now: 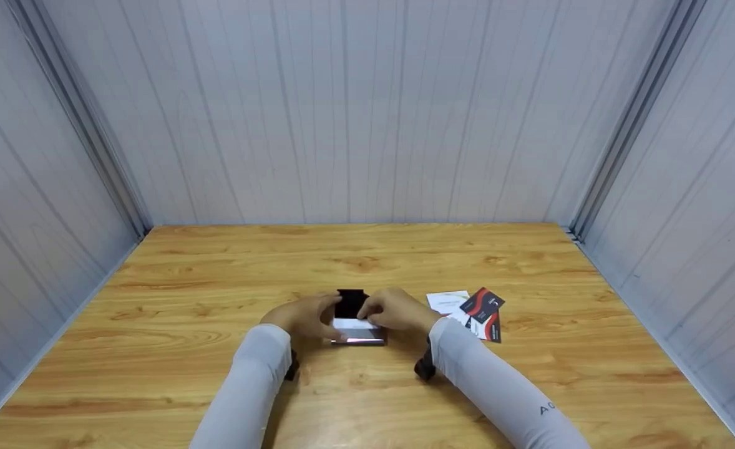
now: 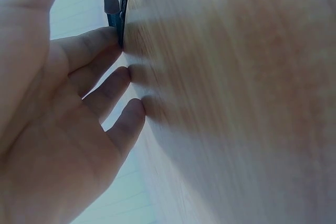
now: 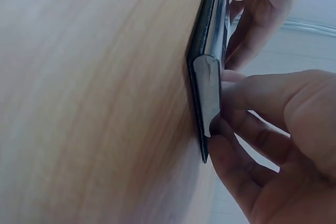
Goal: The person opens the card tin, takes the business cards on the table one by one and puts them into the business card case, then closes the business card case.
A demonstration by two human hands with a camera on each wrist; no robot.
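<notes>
A card case (image 1: 361, 341) with a metal body and a black lid (image 1: 350, 305) lies opened on the table, its lid folded back toward the far side. My left hand (image 1: 308, 316) holds the case at its left end, thumb on the near edge and fingers toward the lid. In the left wrist view, the lower fingers of that hand rest against the wooden surface. A white card (image 1: 350, 323) shows in the case. My right hand (image 1: 395, 310) has its fingers bent over the case and pinches the card at its right side; the fingertips are partly hidden.
Several business cards (image 1: 483, 304), white and black-and-red, lie overlapping on the wooden table (image 1: 367, 399) to the right of my right hand. Pale panelled walls (image 1: 367, 112) stand behind the table and along both sides.
</notes>
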